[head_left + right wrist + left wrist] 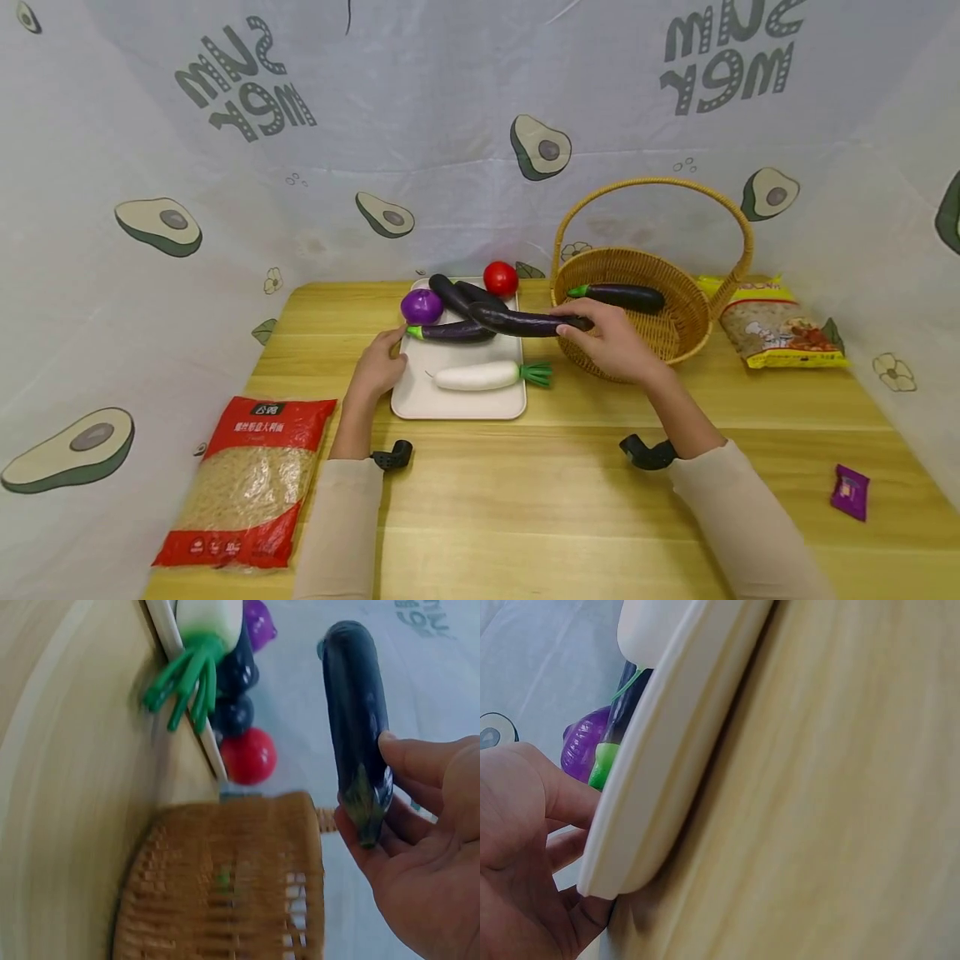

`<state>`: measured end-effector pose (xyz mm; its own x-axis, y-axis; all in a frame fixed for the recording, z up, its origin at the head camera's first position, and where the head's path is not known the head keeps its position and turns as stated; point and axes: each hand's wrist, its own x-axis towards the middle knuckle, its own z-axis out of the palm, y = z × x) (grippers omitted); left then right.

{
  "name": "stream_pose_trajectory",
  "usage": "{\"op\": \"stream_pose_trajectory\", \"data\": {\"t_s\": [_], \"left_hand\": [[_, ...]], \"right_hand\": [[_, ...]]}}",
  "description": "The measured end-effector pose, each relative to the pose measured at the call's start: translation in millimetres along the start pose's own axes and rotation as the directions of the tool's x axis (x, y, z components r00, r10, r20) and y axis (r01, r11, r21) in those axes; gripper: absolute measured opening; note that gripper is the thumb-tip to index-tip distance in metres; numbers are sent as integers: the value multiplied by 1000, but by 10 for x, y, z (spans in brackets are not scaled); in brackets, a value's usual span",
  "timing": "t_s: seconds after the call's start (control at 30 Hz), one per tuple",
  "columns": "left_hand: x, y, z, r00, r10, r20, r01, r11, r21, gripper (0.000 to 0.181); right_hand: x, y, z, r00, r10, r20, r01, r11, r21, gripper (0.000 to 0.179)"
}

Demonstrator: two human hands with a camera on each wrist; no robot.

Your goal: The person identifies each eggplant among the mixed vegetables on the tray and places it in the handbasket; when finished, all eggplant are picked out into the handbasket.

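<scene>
My right hand (611, 340) grips a long dark eggplant (517, 322) by its stem end, holding it up between the tray and the basket. In the right wrist view, thumb and fingers pinch the eggplant (356, 712) near its cap. My left hand (378, 367) holds the left edge of a white tray (457, 407); the left wrist view shows fingers at the tray's rim (641, 787). On the tray lie several more eggplants (453, 333), a purple onion (422, 307), a red tomato (500, 279) and a white radish (480, 377) with green leaves.
A wicker basket (678, 346) with a tall handle stands right of the tray, one eggplant (626, 297) inside. Behind its right side lies a yellow food bag (783, 325). A red pasta bag (251, 483) lies front left, a small purple packet (851, 492) at far right.
</scene>
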<state>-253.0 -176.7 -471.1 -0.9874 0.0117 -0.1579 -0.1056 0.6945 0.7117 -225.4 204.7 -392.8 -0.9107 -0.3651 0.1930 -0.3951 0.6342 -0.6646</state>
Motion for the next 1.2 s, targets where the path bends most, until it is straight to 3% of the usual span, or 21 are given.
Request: {"op": "stream_pose_trajectory", "data": {"t_s": [0.4, 0.57, 0.83, 1.2], "left_hand": [[3, -5, -1, 1000, -1, -3, 1, 1000, 12, 62], [6, -8, 6, 1000, -5, -1, 5, 1000, 11, 62], [-3, -7, 0, 1000, -3, -3, 3, 1000, 5, 62], [6, -17, 1, 1000, -12, -1, 12, 1000, -5, 62]], "right_hand": [[-352, 366, -543, 987, 107, -117, -121, 987, -110, 37], [-404, 546, -706, 980, 161, -121, -175, 978, -115, 42], [-372, 824, -772, 960, 269, -75, -276, 954, -116, 48], [-144, 980, -770, 964, 265, 19, -257, 950, -175, 46]]}}
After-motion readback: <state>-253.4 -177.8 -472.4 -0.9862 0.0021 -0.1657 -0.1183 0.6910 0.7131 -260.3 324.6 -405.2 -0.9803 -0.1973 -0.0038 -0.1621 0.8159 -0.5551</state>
